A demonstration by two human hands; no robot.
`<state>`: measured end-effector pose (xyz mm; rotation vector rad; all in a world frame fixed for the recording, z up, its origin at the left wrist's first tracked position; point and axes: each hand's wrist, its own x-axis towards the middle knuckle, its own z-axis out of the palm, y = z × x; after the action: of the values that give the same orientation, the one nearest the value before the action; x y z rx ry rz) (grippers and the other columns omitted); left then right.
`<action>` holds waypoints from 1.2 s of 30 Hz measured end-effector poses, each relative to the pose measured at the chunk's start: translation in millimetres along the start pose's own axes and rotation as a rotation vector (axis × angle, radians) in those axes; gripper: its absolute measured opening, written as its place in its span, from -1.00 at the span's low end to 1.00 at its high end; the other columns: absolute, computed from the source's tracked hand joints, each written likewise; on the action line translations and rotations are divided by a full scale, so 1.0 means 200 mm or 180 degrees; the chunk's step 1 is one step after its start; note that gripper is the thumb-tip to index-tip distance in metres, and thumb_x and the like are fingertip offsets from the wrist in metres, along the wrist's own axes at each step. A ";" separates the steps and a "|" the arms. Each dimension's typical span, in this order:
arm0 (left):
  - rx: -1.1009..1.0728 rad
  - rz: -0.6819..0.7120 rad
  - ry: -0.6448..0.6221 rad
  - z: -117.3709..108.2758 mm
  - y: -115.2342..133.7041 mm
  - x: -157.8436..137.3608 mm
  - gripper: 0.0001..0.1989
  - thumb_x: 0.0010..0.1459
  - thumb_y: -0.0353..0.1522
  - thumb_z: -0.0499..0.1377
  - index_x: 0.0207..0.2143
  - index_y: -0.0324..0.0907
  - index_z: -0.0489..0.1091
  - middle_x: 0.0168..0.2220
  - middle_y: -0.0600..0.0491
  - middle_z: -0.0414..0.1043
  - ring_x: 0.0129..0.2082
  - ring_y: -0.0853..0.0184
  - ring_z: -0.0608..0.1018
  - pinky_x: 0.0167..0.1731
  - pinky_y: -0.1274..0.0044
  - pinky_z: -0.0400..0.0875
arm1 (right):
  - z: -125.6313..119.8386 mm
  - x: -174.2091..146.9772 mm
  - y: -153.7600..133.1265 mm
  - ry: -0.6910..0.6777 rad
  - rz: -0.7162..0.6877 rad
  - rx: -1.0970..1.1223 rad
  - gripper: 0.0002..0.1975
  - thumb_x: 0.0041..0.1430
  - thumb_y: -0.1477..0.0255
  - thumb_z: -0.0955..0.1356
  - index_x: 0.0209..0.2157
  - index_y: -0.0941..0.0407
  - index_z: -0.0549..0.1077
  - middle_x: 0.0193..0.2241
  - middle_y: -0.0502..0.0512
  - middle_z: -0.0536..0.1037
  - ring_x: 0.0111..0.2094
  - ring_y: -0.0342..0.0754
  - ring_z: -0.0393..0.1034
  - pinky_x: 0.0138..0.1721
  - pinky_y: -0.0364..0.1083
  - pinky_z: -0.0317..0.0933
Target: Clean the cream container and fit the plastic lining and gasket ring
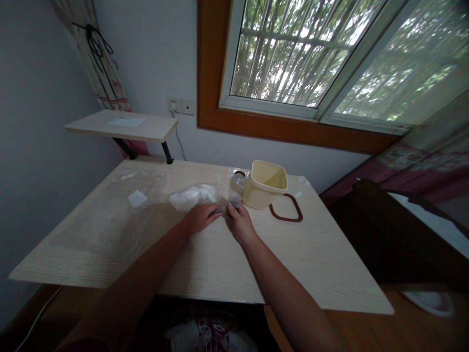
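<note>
Both hands meet over the middle of the table. My left hand [199, 218] is closed, its fingertips pinching a small grey, crumpled piece [235, 199] that looks like thin plastic or cloth. My right hand [240, 224] grips the same piece, thumb on top; most of it is hidden by the fingers. Just beyond my left hand lies a crumpled clear plastic bag [194, 195] with whitish contents I cannot make out. A cream square-topped container [252, 194] stands topless, tilted in view, beyond my right hand. To its right lies a brown rounded-square ring [287, 219] with a gap along one side.
A small clear object with a dark rim [238, 182] stands left of the container. A large clear plastic sheet [106, 225] covers the table's left, with a white paper piece [138, 198] on it. At the back left is a raised shelf [161, 131] on black legs.
</note>
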<state>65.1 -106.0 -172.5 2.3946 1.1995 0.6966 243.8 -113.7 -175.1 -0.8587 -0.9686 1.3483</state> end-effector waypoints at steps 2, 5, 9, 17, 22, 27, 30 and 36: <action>0.0055 0.0010 -0.0023 0.00 0.00 0.00 -0.66 0.39 -0.13 0.01 -0.20 -0.17 0.42 -0.31 0.00 0.50 -0.30 0.26 0.51 -0.26 0.46 0.34 | 0.01 0.00 -0.01 -0.0065 0.0127 0.0205 -0.66 0.02 0.12 0.52 -0.29 0.05 0.50 -0.51 -0.10 0.43 -0.51 -0.16 0.24 -0.47 -0.18 0.15; 0.0124 0.0021 -0.0010 0.01 0.00 0.01 -0.67 0.41 -0.15 -0.03 -0.15 -0.16 0.43 -0.25 -0.01 0.53 -0.24 0.25 0.53 -0.21 0.45 0.36 | 0.03 -0.01 -0.04 -0.0184 0.0311 0.0397 -0.62 0.02 0.08 0.51 -0.31 0.05 0.45 -0.54 -0.11 0.39 -0.60 -0.19 0.13 -0.57 -0.17 0.03; 0.0335 0.0085 -0.0019 0.03 0.00 0.01 -0.62 0.44 -0.15 -0.09 -0.19 -0.16 0.43 -0.25 -0.03 0.53 -0.23 0.25 0.53 -0.21 0.44 0.36 | 0.04 -0.03 -0.08 -0.0254 0.0473 0.0600 -0.58 0.03 0.05 0.50 -0.39 0.04 0.32 -0.54 -0.16 0.32 -0.66 -0.26 -0.04 -0.63 -0.20 -0.11; 0.0627 0.0110 -0.0093 0.02 0.02 0.00 -0.58 0.45 -0.15 -0.13 -0.23 -0.17 0.42 -0.27 -0.02 0.53 -0.26 0.27 0.53 -0.25 0.46 0.33 | 0.07 -0.04 -0.09 -0.0173 0.0644 0.0689 -0.47 0.05 0.03 0.50 -0.42 0.02 0.14 -0.64 -0.27 0.02 -0.66 -0.25 -0.20 -0.63 -0.23 -0.19; 0.0547 0.0075 -0.0070 0.01 0.03 0.00 -0.56 0.45 -0.14 -0.14 -0.23 -0.18 0.43 -0.28 -0.03 0.53 -0.27 0.26 0.52 -0.25 0.45 0.33 | 0.07 -0.03 -0.10 -0.0022 0.0506 0.0594 -0.54 0.09 0.01 0.47 -0.40 0.02 0.22 -0.64 -0.24 0.07 -0.66 -0.23 -0.07 -0.59 -0.21 0.02; 0.0487 -0.0063 0.0031 0.02 0.00 0.00 -0.57 0.44 -0.15 -0.12 -0.25 -0.17 0.43 -0.34 -0.01 0.50 -0.33 0.26 0.50 -0.29 0.45 0.32 | 0.05 -0.02 -0.10 0.0007 0.0261 0.0667 -0.62 0.08 0.05 0.47 -0.23 0.00 0.40 -0.51 -0.13 0.41 -0.54 -0.16 0.29 -0.43 -0.13 0.30; 0.0454 -0.0193 0.0181 0.02 -0.02 -0.01 -0.59 0.44 -0.14 -0.12 -0.27 -0.15 0.41 -0.37 0.01 0.48 -0.34 0.26 0.50 -0.31 0.45 0.30 | 0.03 0.00 -0.10 0.0112 0.0122 0.0790 -0.64 0.07 0.12 0.49 -0.18 -0.03 0.43 -0.28 -0.03 0.57 -0.34 -0.09 0.48 -0.24 -0.04 0.41; 0.0252 -0.0372 0.0428 0.00 -0.01 -0.01 -0.63 0.45 -0.17 -0.11 -0.26 -0.13 0.37 -0.36 0.02 0.47 -0.32 0.27 0.50 -0.30 0.46 0.29 | -0.01 0.01 -0.06 0.0120 0.0096 0.0464 -0.65 -0.03 0.26 0.55 -0.19 0.01 0.52 -0.24 0.01 0.60 -0.25 -0.05 0.53 -0.26 -0.09 0.40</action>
<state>61.9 -105.9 -173.8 2.3498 1.4342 0.7971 249.5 -111.6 -164.7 -0.7875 -0.8205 1.4055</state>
